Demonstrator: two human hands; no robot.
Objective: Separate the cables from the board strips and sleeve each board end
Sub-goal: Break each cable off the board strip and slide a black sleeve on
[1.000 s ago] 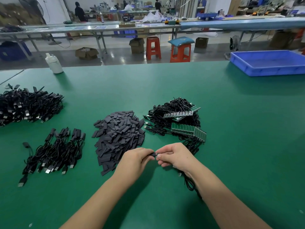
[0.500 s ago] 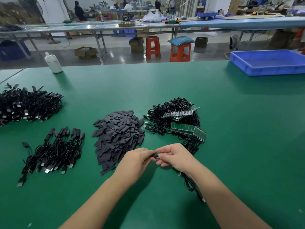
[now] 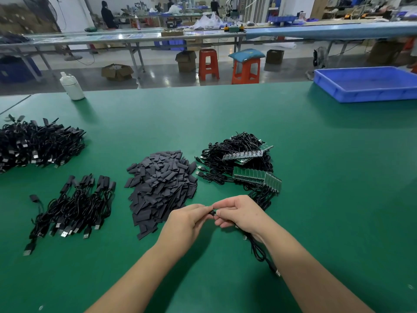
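Both hands meet low centre over the green counter. Left hand pinches a small black sleeve at its fingertips; right hand pinches the board end of one cable, which trails down under the right wrist to its USB plug. The join is mostly hidden by fingers, so how far the sleeve is on cannot be told.

Risks, as judgement: the sleeve could snag on a board corner or go on crooked if the two pinches are misaligned; a tug on the trailing cable could pull the board out of the grip; the thin sleeve could slip and drop.

Around: sleeve pile just left of the hands, board strips with cables just behind the right hand, finished bundle at left, bigger cable heap far left, white bottle, blue tray well apart at right. Nothing blocks the hands; the loose strip cables near the right hand could tangle.
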